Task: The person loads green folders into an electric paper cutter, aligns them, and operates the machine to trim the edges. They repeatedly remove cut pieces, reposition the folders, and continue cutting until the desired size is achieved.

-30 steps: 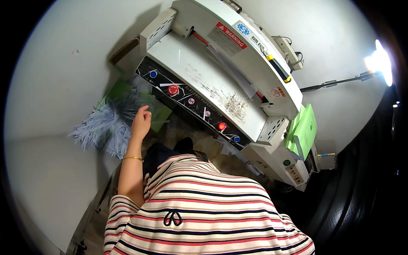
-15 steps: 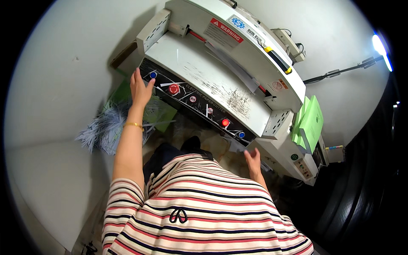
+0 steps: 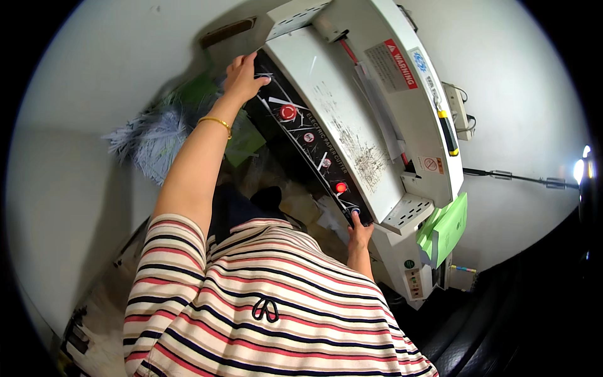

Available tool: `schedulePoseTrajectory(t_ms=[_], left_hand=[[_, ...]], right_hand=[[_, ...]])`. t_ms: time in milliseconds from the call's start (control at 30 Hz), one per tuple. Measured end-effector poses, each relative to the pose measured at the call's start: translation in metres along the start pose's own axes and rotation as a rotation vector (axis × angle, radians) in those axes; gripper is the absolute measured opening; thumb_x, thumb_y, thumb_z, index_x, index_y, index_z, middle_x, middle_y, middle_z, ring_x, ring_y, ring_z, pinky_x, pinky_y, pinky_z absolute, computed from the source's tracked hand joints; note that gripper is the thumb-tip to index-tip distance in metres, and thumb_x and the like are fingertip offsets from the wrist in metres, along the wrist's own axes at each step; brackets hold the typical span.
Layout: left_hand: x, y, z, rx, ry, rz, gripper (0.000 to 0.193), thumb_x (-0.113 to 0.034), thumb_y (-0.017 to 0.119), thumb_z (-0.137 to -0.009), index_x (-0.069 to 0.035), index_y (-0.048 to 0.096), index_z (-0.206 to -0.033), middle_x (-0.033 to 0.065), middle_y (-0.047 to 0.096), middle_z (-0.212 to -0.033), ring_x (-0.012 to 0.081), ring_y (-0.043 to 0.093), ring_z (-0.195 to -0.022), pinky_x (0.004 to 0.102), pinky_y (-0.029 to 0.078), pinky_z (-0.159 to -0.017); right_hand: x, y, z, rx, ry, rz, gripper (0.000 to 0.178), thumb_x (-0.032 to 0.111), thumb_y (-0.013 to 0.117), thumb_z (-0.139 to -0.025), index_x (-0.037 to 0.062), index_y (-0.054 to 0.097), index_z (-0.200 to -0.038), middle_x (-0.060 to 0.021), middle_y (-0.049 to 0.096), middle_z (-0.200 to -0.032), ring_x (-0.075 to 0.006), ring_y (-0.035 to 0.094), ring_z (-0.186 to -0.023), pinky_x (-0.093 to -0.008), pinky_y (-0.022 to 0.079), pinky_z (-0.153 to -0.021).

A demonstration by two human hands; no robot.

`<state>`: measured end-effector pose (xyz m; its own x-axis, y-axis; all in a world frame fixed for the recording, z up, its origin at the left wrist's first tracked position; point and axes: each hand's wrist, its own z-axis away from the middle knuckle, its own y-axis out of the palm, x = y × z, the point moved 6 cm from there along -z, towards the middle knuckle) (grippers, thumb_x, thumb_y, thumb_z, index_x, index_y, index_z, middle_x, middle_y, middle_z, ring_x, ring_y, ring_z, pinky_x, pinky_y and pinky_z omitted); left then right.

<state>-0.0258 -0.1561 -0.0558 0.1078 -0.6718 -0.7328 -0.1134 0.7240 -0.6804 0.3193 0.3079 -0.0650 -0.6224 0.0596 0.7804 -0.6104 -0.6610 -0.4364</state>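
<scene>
An electric paper cutter [image 3: 317, 78] stands before me, its black control panel [image 3: 292, 129] running along the front edge. My left hand [image 3: 240, 78] grips the panel's far left end, the thumb on a button [image 3: 267, 80] there and the fingers bent over the edge. At the near right end, my right hand [image 3: 360, 235] has its thumb on a blue button [image 3: 355, 212]; its other fingers are mostly hidden below the panel. Between my hands sit a red emergency knob [image 3: 287, 112] and a lit red button [image 3: 341, 187]. Thin paper strips lie across the panel.
White paper [image 3: 380, 113] shows under the cutter's front guard. A yellow-black utility knife [image 3: 448, 133] rests on the cover. Green sheets [image 3: 449, 232] stand at the right side. Shredded paper strips [image 3: 157, 135] heap at the left by the wall. A power strip [image 3: 460, 113] is behind.
Both thumbs have come onto the buttons at the two panel ends, where before both hands were beside the panel. The view has turned, so the cutter appears more steeply tilted.
</scene>
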Motion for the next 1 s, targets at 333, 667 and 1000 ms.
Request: schedulePoseTrajectory(t_ms=[333,667,1000], left_hand=[[0.000,-0.004,-0.001,-0.005,-0.045,-0.037,0.083,-0.030,0.078,-0.071,-0.026,0.035,-0.142,0.0116,0.042,-0.134,0.0362,0.039,-0.123,0.0441,0.040,-0.101],[0.004,-0.003,-0.005,0.032,-0.097,-0.081,0.084,-0.040,0.078,-0.070,-0.031,0.034,-0.142,0.0073,0.042,-0.136,0.0325,0.040,-0.125,0.0456,0.039,-0.099],[0.007,-0.003,0.001,-0.032,-0.105,-0.062,0.083,-0.038,0.078,-0.071,-0.034,0.035,-0.141,0.0088,0.042,-0.136,0.0356,0.040,-0.125,0.0489,0.039,-0.100]], right_hand=[[0.014,0.006,-0.001,0.096,0.089,0.055,0.052,0.017,0.077,-0.076,0.0128,0.051,-0.120,-0.0017,0.059,-0.110,-0.0193,0.057,-0.095,-0.0398,0.042,-0.068],[0.010,0.005,-0.009,0.086,0.143,0.110,0.044,0.014,0.072,-0.080,0.0141,0.054,-0.120,-0.0001,0.061,-0.108,-0.0194,0.057,-0.094,-0.0439,0.042,-0.069],[0.015,0.005,-0.004,0.122,0.229,0.141,0.047,0.014,0.073,-0.081,0.0151,0.052,-0.123,-0.0024,0.057,-0.118,-0.0227,0.052,-0.110,-0.0501,0.042,-0.084]])
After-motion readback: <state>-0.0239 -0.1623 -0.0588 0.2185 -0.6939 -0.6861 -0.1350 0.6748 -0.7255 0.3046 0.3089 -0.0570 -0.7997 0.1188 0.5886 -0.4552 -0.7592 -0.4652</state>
